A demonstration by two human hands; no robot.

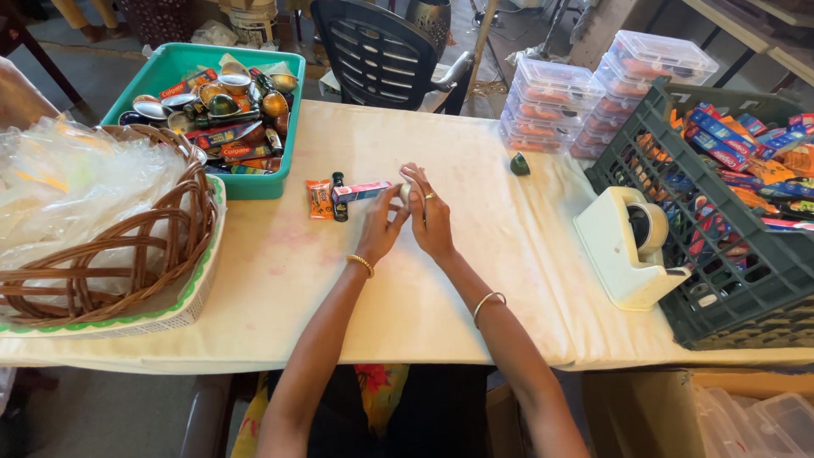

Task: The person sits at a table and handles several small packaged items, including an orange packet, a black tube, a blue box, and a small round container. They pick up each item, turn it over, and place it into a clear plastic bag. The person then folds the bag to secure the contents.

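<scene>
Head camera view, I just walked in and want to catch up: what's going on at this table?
A person sits at a cloth-covered table, both hands together around a small white thing: left hand, right hand. What it is cannot be told. Beside the left hand lie an orange sachet, a small dark bottle and a small pink box. A green tray of small goods, a wicker basket, a tape dispenser and a dark crate stand around.

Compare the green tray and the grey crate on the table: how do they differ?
The green tray has solid walls; the grey crate has slatted, open walls. The tray sits far left, holding small tins and tubes; the crate sits at the right, holding flat packets. Both are rectangular, open-topped and full.
</scene>
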